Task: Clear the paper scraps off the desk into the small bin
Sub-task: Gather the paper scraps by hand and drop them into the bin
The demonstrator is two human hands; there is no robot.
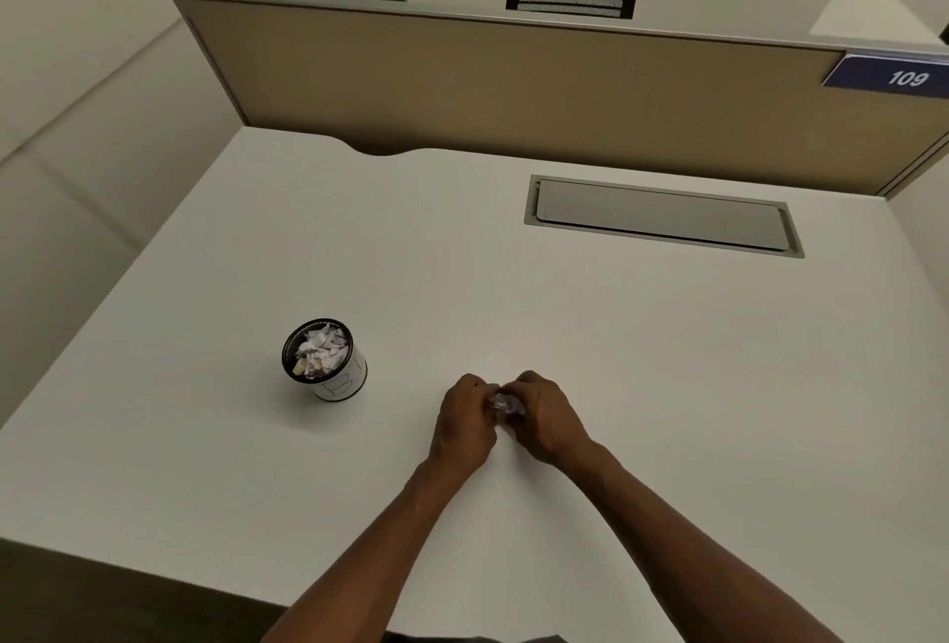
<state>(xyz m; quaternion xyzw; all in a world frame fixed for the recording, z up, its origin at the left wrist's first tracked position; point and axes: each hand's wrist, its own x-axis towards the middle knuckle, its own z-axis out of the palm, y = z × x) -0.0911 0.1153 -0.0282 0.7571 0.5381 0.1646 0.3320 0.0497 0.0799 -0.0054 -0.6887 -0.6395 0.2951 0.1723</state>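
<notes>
Nearest us, two bare forearms reach forward over the white table (pixel 667 385). The left hand (pixel 464 424) and right hand (pixel 544 419) meet just past mid-table, fingers curled inward, both pinching a small crumpled wad of paper scraps (pixel 506 405) between them. Each grip is pressed tight on the wad; little of the paper shows through the fingers.

The small bin (pixel 324 360), a black-rimmed round cup with a white label, stands upright to the left of the hands, near but apart from them. It is already heaped with pale scraps almost to the rim.

We see no loose scraps anywhere else on the table. Only a closed grey cable hatch (pixel 662 216) sits flush near the beige partition (pixel 513 88) at the back.

We judge the task nearly done: the wad in hand looks like the last load, and what is left is carrying it left and dropping it into the bin.
</notes>
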